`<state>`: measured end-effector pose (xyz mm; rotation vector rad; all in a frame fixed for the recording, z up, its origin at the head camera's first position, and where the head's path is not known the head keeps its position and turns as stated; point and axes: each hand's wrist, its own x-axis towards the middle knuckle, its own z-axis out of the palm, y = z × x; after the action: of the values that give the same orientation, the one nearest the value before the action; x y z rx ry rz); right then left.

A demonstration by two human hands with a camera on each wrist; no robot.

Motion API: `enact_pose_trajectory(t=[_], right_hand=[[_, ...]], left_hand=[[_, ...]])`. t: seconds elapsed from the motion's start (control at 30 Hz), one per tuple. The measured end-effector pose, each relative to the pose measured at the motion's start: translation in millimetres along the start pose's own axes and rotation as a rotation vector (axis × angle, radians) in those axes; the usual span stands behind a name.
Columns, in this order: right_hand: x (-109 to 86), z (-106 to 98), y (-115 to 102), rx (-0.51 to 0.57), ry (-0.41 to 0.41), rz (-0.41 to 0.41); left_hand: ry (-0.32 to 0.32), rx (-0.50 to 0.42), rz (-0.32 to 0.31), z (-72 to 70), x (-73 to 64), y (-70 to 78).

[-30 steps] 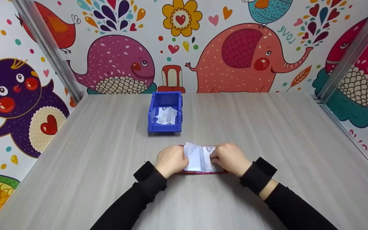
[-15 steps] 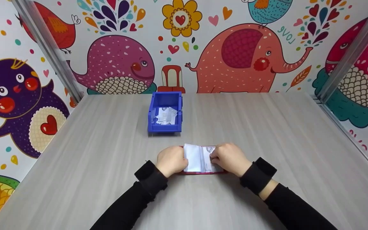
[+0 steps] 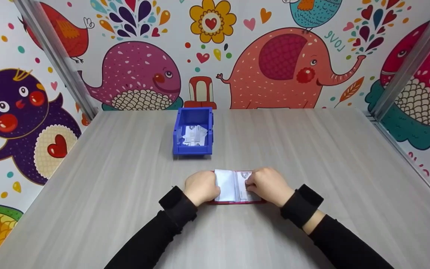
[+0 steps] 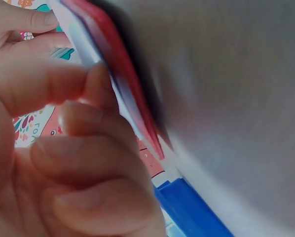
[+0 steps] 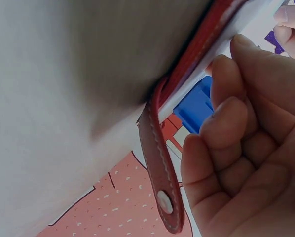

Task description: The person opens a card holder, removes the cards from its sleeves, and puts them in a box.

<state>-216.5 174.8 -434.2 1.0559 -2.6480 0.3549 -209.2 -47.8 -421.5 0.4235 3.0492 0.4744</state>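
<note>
A red card holder (image 3: 233, 203) with a snap strap (image 5: 160, 173) lies spread out on the table, its clear sleeves facing up. The left-side sleeve (image 3: 225, 185) looks blank and whitish; behind the right-side one shows a white card (image 3: 243, 186) with a small grey print. My left hand (image 3: 202, 186) has its fingers curled and pinches the sleeves at the left edge, as the left wrist view also shows. On the right edge, my right hand (image 3: 271, 185) pinches the page between thumb and curled fingers, covering part of the card.
Beyond the card holder stands a blue bin (image 3: 192, 149) with several white cards (image 3: 195, 135) inside. The grey wood-grain table (image 3: 297, 145) is bordered by walls with cartoon animals and metal corner posts (image 3: 56, 56).
The left-side sleeve, its top corner raised a second ago, now lies flatter. My left hand has shifted very slightly right; the right hand has stayed in place.
</note>
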Motion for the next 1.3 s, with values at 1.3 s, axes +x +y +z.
enact_pose_trajectory(t=[1.3], right_hand=[[-0.7, -1.3, -0.3, 0.001, 0.006, -0.006]], left_hand=[[0.030, -0.012, 0.057, -3.9, 2.3, -5.0]])
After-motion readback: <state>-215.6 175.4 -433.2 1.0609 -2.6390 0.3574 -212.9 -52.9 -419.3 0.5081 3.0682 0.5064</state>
